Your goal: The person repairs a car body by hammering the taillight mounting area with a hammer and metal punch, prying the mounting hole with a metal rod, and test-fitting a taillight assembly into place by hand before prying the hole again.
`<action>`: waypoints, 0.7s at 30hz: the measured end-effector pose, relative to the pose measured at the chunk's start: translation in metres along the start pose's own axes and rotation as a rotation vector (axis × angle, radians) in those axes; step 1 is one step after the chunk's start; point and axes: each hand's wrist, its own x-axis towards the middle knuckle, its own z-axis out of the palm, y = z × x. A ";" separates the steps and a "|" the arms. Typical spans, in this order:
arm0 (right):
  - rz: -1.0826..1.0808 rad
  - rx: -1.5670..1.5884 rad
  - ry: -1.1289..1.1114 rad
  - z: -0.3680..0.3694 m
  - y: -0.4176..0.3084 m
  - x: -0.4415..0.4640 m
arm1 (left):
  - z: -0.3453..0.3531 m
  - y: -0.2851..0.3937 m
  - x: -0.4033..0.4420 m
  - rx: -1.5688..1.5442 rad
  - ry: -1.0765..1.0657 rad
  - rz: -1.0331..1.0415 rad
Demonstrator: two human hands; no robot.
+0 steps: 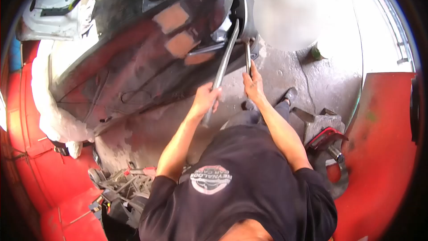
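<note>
Left hand [207, 100] and right hand [254, 85] curling fingers round a metal bar [226, 56] and thinner rod [248, 56]; patchy car body [142, 58] sitting over grimy concrete [285, 73]; red wall [383, 143], probably.

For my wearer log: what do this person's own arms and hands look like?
The left hand and right hand are bare, without gloves. No watch shows on either forearm. Short black sleeves belong to a black shirt with a round, pale, lettered logo.

Glare washing out upper right; round blurred patch beside; edges bowed, corners black.
</note>
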 end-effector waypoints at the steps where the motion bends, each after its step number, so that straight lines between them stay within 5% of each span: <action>1: -0.052 -0.060 0.001 -0.013 0.002 0.017 | 0.004 0.004 0.008 -0.020 -0.009 0.020; 5: 0.271 0.185 0.069 -0.025 -0.055 -0.007 | -0.004 0.000 -0.016 -0.020 0.016 -0.047; 15: 0.287 0.222 0.092 -0.073 -0.034 -0.026 | -0.022 0.004 -0.074 0.246 0.048 -0.068; 21: 0.561 0.357 0.107 -0.119 -0.015 -0.071 | -0.017 -0.009 -0.100 0.302 -0.064 -0.163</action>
